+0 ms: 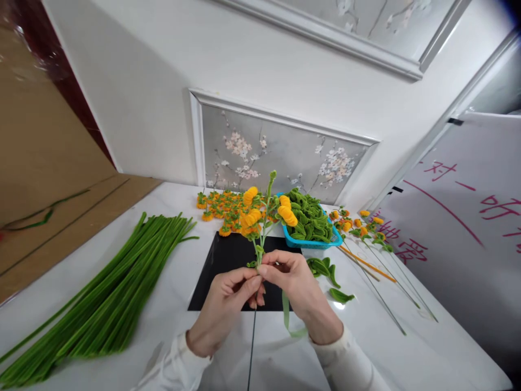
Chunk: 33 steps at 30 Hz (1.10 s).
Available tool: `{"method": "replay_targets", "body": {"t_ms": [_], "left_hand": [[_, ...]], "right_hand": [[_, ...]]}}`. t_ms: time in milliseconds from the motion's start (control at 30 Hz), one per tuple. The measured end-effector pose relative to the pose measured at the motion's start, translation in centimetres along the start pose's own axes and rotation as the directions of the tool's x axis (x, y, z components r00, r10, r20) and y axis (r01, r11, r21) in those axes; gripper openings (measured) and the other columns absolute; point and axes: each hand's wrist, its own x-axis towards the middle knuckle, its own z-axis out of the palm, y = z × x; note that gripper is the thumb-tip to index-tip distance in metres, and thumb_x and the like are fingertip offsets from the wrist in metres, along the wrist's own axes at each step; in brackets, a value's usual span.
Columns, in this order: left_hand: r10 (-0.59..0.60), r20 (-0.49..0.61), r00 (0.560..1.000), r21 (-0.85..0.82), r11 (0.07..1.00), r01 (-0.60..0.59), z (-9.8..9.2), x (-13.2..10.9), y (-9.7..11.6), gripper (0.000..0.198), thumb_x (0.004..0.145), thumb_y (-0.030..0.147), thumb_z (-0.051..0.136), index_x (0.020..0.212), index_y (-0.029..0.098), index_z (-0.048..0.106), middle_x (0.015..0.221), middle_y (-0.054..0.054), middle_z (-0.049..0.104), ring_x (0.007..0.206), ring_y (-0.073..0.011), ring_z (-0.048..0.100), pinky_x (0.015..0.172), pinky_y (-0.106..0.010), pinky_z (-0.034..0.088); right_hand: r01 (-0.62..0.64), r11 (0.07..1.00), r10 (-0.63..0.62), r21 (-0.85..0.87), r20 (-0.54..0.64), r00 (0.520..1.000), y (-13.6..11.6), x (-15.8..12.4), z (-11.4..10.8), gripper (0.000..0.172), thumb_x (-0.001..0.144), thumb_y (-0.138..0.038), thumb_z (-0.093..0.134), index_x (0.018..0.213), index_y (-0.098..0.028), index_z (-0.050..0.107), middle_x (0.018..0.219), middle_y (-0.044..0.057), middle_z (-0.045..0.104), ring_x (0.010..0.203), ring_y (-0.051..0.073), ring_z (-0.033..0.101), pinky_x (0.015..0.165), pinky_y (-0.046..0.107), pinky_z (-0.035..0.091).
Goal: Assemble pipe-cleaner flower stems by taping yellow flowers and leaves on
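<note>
Both hands meet on a pipe-cleaner flower spray (250,218) with fuzzy orange blooms, a green tip and a long thin wire stem running down below. My left hand (228,304) pinches the stem between thumb and fingers. My right hand (291,282) is closed at the same joint, touching the stem just above the left fingertips. A strip of pale green tape (286,315) hangs from beneath the right hand and curls toward the table. The exact pinch points are partly hidden by the fingers.
A black mat (209,279) lies under the hands. Green pipe cleaners (109,293) are bundled at left. Behind are many small orange flowers (222,205) and a blue basket (313,244) of green leaves. Loose leaves (341,296) and finished-looking wire-stemmed sprays (364,231) lie at right.
</note>
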Motion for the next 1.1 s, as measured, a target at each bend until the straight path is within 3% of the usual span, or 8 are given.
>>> {"method": "replay_targets", "body": {"t_ms": [133,267,433,533,633,833,967,1100], "left_hand": [[0.018,-0.032,0.999,-0.030,0.999,-0.019,0.1,-0.1,0.1,0.025,0.083,0.032,0.059,0.065,0.015,0.065,0.056,0.000,0.059,0.051,-0.0113,0.049,0.051,-0.023,0.040],[-0.040,0.002,0.999,-0.049,0.998,0.040,0.0,0.1,0.0,0.026,0.083,0.036,0.059,0.068,0.015,0.065,0.061,-0.002,0.063,0.057,-0.0131,0.056,0.055,-0.024,0.046],[-0.047,-0.152,0.987,0.006,0.999,0.048,-0.2,1.0,-0.2,0.026,0.077,0.041,0.065,0.089,0.019,0.064,0.081,-0.002,0.066,0.068,-0.0159,0.060,0.056,-0.025,0.049],[0.071,-0.287,0.955,0.154,0.988,-0.027,-0.3,1.7,0.3,0.021,0.070,0.036,0.072,0.075,0.018,0.063,0.068,0.002,0.061,0.061,-0.0127,0.053,0.051,-0.022,0.043],[0.061,-0.296,0.953,0.144,0.989,-0.019,-0.5,2.1,0.9,0.023,0.072,0.035,0.071,0.062,0.017,0.061,0.059,0.003,0.054,0.053,-0.0098,0.044,0.047,-0.021,0.036],[-0.179,-0.088,0.980,-0.307,0.941,0.144,-1.3,2.2,0.8,0.025,0.069,0.033,0.075,0.058,0.014,0.063,0.056,0.003,0.047,0.049,-0.0061,0.034,0.040,-0.017,0.027],[-0.255,-0.018,0.967,-0.447,0.867,0.221,-1.4,2.3,0.4,0.021,0.064,0.031,0.079,0.060,0.013,0.068,0.054,0.004,0.047,0.047,-0.0047,0.034,0.040,-0.015,0.030],[-0.249,0.043,0.968,-0.502,0.832,0.236,-1.3,2.1,0.3,0.023,0.068,0.034,0.077,0.066,0.012,0.070,0.053,0.005,0.044,0.045,-0.0026,0.028,0.036,-0.012,0.025]], "right_hand": [[0.034,0.999,-0.033,-0.020,0.080,0.996,-0.3,-0.1,0.4,0.021,0.073,-0.037,0.068,0.067,-0.018,0.068,0.064,-0.001,0.054,0.050,0.011,0.051,0.047,0.024,0.044],[0.091,0.993,-0.088,-0.076,0.042,0.995,-0.1,0.1,0.2,0.017,0.075,-0.032,0.065,0.068,-0.018,0.067,0.069,-0.001,0.050,0.045,0.009,0.050,0.043,0.024,0.042],[0.188,0.879,-0.220,-0.438,-0.023,0.975,0.6,0.2,0.0,0.014,0.075,-0.016,0.057,0.067,-0.018,0.068,0.063,-0.001,0.049,0.056,0.011,0.047,0.049,0.024,0.035],[0.211,0.780,-0.287,-0.589,-0.036,0.957,0.9,0.0,0.6,0.020,0.074,-0.012,0.054,0.057,-0.018,0.061,0.058,-0.002,0.044,0.054,0.011,0.040,0.049,0.024,0.029],[0.222,0.743,-0.311,-0.631,-0.031,0.950,1.1,-0.1,1.2,0.030,0.075,-0.014,0.053,0.046,-0.019,0.052,0.051,-0.003,0.037,0.054,0.012,0.035,0.050,0.025,0.028],[-0.033,0.988,0.034,-0.151,0.005,0.999,1.5,0.2,1.1,0.016,0.072,-0.032,0.066,0.065,-0.017,0.068,0.057,-0.002,0.053,0.051,0.009,0.035,0.049,0.025,0.027],[-0.169,0.982,0.165,0.086,0.053,0.985,1.7,0.2,0.7,0.023,0.063,-0.038,0.074,0.062,-0.017,0.066,0.050,-0.006,0.045,0.047,0.006,0.027,0.044,0.023,0.019],[-0.144,0.981,0.142,0.127,0.022,0.990,1.5,0.1,1.0,0.022,0.062,-0.035,0.075,0.059,-0.017,0.065,0.047,-0.007,0.045,0.046,0.006,0.029,0.045,0.023,0.023]]}}
